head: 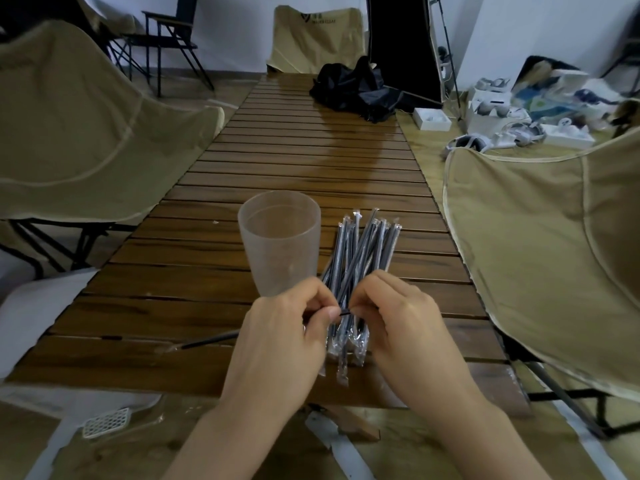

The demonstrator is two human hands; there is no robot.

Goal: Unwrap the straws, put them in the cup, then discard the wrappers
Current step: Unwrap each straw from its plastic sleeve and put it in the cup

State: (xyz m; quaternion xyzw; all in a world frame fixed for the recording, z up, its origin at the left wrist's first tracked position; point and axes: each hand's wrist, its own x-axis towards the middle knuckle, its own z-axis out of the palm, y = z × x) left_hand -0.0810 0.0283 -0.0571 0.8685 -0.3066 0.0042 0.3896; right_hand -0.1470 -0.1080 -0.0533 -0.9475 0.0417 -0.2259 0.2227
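One thin black straw (344, 312) runs across between the 2 hands, low & near the table's front edge. Only a short bit shows in the gap between the thumbs. The left hand (280, 336) has its fingers curled & pinches the straw w/ thumb & finger. The right hand (398, 323) is curled too & pinches the other side. Can't tell if the right one holds the straw or its wrapper. A long dark part (211, 340) sticks out to the left past the left hand, w/ a clear wrapper end (168, 348) at its tip, low over the table.

Right under & behind the hands lies the pile (360, 268) of wrapped straws, dark sticks in clear wrap. It fans out away from the person; its near ends poke out under the hands.

The cup (280, 242) is see-thru plastic & stands upright just left of the pile, just past the left hand. It looks empty.

All sit on a brown table (173, 282) of wood slats. A black bag (353, 86) lies at the far end. Tan chairs stand on both sides: one at left (79, 133), one at right (540, 254), one at the far end (317, 38). White boxes & gear (498, 116) lie on the floor, far right.
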